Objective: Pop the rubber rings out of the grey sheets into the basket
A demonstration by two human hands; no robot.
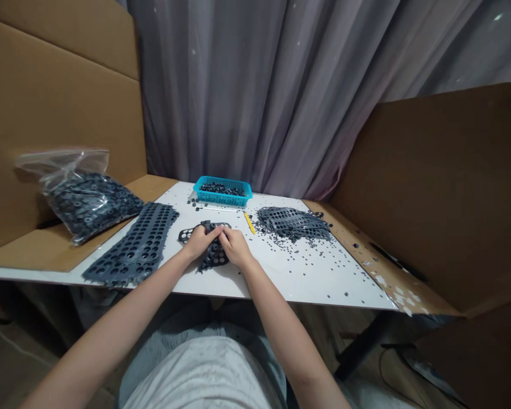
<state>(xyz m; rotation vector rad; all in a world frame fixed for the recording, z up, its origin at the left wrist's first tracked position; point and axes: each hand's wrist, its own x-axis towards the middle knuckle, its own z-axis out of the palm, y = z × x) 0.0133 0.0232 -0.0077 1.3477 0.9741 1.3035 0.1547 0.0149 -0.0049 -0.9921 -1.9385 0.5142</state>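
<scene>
My left hand (199, 241) and my right hand (233, 244) meet over a dark rubber sheet with round holes (215, 257), just above the white table. Fingers of both hands are closed on the sheet, thumbs close together at its upper part. Part of the sheet sticks out past my left fingers, and another part hangs below between the hands. Whether a small piece sits between the fingertips I cannot make out. To the left lies a stack of larger dark sheets with rows of round recesses (138, 241).
A blue basket (223, 199) holds small dark parts at the back. A clear bag of dark rings (93, 201) leans at left. Right of my hands lie a yellow pen-like tool (249, 222), a pile of perforated sheets (293, 221) and scattered bits. Cardboard walls (447, 199) flank the table (272, 281).
</scene>
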